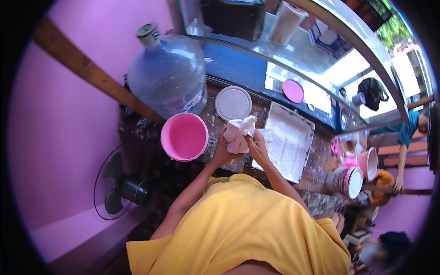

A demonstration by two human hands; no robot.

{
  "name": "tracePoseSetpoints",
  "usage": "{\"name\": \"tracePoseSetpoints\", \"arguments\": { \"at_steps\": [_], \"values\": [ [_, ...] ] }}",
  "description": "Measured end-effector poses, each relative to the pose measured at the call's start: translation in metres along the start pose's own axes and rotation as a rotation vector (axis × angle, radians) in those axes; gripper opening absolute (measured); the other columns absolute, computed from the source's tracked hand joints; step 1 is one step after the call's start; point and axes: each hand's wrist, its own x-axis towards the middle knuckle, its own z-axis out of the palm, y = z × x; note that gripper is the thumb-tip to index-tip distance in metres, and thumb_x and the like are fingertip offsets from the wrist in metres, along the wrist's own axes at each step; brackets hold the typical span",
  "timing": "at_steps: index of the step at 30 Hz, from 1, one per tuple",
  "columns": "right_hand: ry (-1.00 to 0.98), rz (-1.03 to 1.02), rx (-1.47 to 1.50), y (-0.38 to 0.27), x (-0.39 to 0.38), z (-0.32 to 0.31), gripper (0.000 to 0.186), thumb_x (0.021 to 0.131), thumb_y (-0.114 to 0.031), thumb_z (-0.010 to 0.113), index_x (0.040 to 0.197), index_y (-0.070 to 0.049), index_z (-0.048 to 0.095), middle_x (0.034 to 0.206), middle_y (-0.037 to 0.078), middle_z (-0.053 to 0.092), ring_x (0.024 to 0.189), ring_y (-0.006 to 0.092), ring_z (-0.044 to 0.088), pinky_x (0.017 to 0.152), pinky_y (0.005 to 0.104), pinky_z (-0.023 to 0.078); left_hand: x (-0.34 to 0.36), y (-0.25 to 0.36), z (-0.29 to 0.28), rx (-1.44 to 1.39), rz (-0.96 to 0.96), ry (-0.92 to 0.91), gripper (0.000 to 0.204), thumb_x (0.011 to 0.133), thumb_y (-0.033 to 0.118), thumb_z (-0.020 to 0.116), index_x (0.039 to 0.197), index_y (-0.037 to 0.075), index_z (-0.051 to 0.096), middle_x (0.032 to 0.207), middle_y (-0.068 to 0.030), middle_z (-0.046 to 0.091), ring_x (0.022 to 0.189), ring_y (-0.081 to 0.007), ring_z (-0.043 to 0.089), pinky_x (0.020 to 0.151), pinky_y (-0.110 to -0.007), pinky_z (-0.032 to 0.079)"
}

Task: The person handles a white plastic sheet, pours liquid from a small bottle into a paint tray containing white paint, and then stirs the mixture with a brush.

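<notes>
A crumpled white cloth or paper [236, 137] is bunched between my two hands above the wooden bench. My left hand [222, 149] wraps round its left side, and my right hand [256, 149] grips it from the right. Just left of my hands stands a pink bucket [184, 129] with pink inside. A white lid [233, 101] lies behind them. On my right is a paint tray [288, 146] smeared with white; part of it is behind my right hand.
Around are a large water bottle [165, 73], glass case [238, 50], wooden post [82, 64], fan [113, 183], pink lid [293, 90] and buckets [354, 182]. At right, a person in teal [410, 128] reaches downward, near someone in orange [383, 181].
</notes>
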Motion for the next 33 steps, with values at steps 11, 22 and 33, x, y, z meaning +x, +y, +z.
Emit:
{"name": "tracePoseSetpoints", "arguments": {
  "at_steps": [11,22,33],
  "values": [
    [0.28,0.252,0.075,0.033,0.018,0.008,0.036,0.082,-0.025,0.058,0.106,0.003,0.056,0.092,0.014,0.063,0.085,0.0195,0.06,0.075,0.0319,0.044,-0.01,-0.015,0.007,-0.09,-0.356,-0.261,0.121,0.05,0.018,0.085,0.136,0.005,0.001,0.131,-0.0188,0.03,0.122,-0.0283,0.032,0.101,-0.037,0.03],
    [0.331,0.199,0.002,0.08,0.048,0.011,0.047,0.076,-0.031,0.057,0.108,0.004,0.051,0.094,0.028,0.058,0.094,0.0427,0.055,0.081,0.044,0.043,0.004,-0.055,0.014,0.352,-0.273,0.121,0.099,0.062,0.014,0.076,0.135,0.0,0.011,0.135,-0.0227,0.022,0.123,-0.0319,0.031,0.102,-0.039,0.027],
    [0.182,0.149,-0.143,0.104,0.023,-0.004,0.076,0.072,-0.028,0.061,0.13,0.007,0.025,0.119,0.032,0.043,0.11,0.0435,0.044,0.094,0.0449,0.035,0.005,-0.075,0.014,0.374,-0.22,-0.114,0.07,0.072,0.007,0.067,0.13,0.001,0.029,0.126,-0.0146,0.03,0.12,-0.0293,0.035,0.093,-0.041,0.04]
  ]
}}
